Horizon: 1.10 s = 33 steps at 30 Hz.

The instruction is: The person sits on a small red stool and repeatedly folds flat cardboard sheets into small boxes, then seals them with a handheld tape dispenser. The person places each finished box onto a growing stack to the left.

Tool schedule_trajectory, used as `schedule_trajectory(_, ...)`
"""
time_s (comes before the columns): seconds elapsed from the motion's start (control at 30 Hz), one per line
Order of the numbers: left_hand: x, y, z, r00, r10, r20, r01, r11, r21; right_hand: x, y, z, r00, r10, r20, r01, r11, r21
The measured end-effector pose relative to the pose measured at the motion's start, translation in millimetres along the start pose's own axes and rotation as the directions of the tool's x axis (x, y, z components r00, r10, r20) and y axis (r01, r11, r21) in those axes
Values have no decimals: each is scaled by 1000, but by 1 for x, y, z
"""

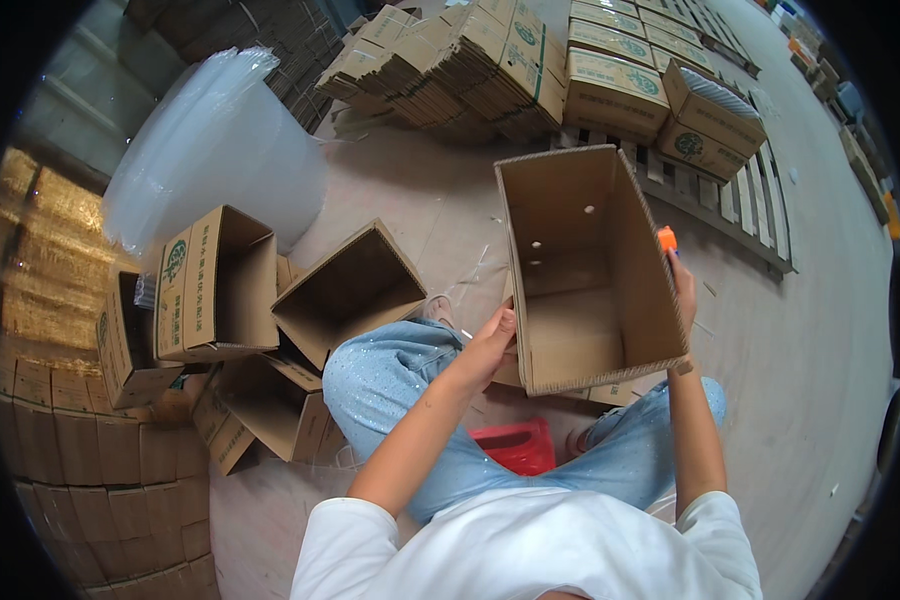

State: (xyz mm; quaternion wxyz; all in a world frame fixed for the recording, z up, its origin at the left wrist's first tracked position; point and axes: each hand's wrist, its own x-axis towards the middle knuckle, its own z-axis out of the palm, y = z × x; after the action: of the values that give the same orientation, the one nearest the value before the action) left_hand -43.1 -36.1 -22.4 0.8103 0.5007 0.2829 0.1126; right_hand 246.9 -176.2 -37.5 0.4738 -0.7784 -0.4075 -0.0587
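Note:
An open brown cardboard box (573, 290) is held up in front of my knees, its hollow inside facing me. A few small round holes show in its inner wall. My left hand (498, 340) is closed on the box's left side near the lower corner, the thumb at the edge and the other fingers mostly hidden. Along the right wall my right hand (683, 292) grips the box from outside. A small orange thing (667, 239) sticks out by its fingertips; its kind cannot be made out.
Several empty open boxes (345, 290) lie heaped at my left. Behind them stands a roll of clear plastic wrap (225, 150). Flattened cartons (470, 65) are stacked at the far side, beside packed boxes (615, 90) on a wooden pallet (770, 215). Between my legs is a red plastic object (515, 447).

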Motion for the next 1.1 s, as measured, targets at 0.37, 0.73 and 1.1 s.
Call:
schedule_trajectory(0.37,8,-22,-57,897,-206,-391,200,978,-58,-16,-38,11,993,101,58,-100,995,-14)
schedule_trajectory(0.73,91,113,-186,593,68,-802,-625,668,-405,-13,-2,-72,907,328,-264,-321,944,70)
schedule_trajectory(1.1,121,89,-313,270,-228,-936,-515,787,-340,-87,-25,-50,844,534,-44,-536,839,-95)
